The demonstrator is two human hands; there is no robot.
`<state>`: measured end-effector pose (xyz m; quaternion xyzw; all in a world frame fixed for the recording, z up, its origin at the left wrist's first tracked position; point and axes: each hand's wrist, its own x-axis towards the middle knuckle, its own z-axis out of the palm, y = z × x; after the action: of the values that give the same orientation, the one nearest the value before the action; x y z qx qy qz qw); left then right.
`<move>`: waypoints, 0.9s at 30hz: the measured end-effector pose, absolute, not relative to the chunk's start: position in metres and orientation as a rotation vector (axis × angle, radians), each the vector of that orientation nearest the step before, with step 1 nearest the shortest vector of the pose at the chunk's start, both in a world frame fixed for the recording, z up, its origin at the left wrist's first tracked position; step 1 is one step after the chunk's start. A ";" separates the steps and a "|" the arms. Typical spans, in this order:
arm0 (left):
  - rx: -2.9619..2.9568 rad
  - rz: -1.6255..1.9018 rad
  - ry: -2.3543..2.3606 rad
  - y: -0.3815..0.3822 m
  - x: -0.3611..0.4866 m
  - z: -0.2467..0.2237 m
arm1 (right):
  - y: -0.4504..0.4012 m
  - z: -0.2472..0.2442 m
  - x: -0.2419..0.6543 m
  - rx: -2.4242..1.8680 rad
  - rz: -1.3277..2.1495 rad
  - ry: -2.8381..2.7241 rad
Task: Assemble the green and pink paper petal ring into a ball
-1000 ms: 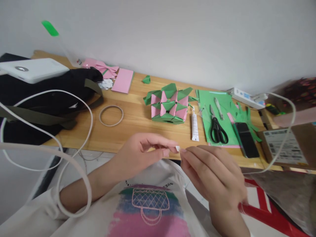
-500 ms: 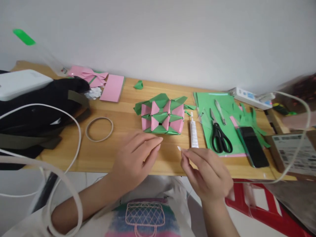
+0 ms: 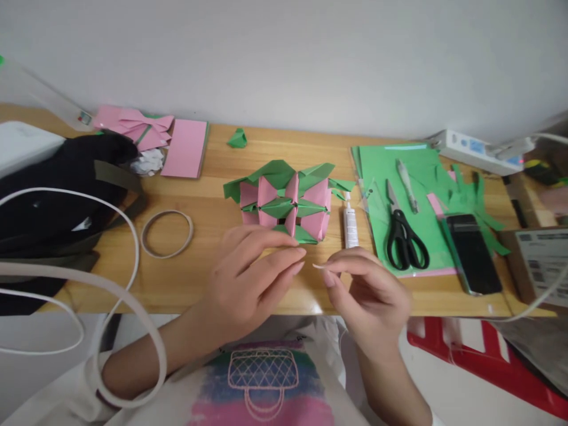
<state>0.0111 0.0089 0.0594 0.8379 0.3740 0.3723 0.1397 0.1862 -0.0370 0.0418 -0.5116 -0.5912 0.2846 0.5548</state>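
Observation:
A folded pink and green paper model (image 3: 290,201) stands mid-table. Just in front of it is my left hand (image 3: 252,275), its fingers stretched toward the right and slightly apart, with nothing visible in them. My right hand (image 3: 370,296) pinches a small whitish strip (image 3: 318,266) between thumb and index finger; its tip points at my left fingertips, a small gap away. Whether the strip is tape or paper I cannot make out. Right of the model lies a white glue tube (image 3: 350,225), its lower end close behind my right hand.
Black scissors (image 3: 402,236) and a capped pen-like tool (image 3: 407,186) lie on green paper sheets (image 3: 377,160). A phone (image 3: 473,254) is beside them. On the left are a tape roll (image 3: 144,236), pink paper (image 3: 185,148) and a black bag (image 3: 57,195). White cables loop over the left side.
The view has shifted slightly. My right hand has turned and come closer to my left hand, carrying the whitish strip. My left fingers have spread a little in front of the model.

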 end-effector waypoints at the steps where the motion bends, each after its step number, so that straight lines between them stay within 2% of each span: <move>1: 2.320 1.036 1.067 0.007 0.012 0.063 | -0.039 0.042 0.183 -1.197 0.779 -1.325; 4: 2.046 0.949 1.006 0.001 0.011 0.068 | -0.043 0.040 0.175 -1.138 1.014 -1.130; 9: 1.731 0.887 0.895 -0.005 0.006 0.069 | -0.048 0.038 0.167 -1.060 1.210 -0.978; 19: 1.685 0.883 0.857 -0.015 0.002 0.065 | -0.059 0.037 0.163 -1.040 1.229 -0.987; 22: 1.916 0.986 0.997 -0.013 0.001 0.060 | -0.061 0.036 0.166 -1.148 1.040 -1.075; 27: 2.384 1.178 1.211 0.004 0.003 0.049 | -0.054 0.037 0.176 -1.318 0.362 -1.389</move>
<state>0.0029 0.0036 0.0488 0.8109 0.4120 0.4008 0.1095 0.1760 -0.0536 0.0369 -0.5597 -0.5896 0.1535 0.5618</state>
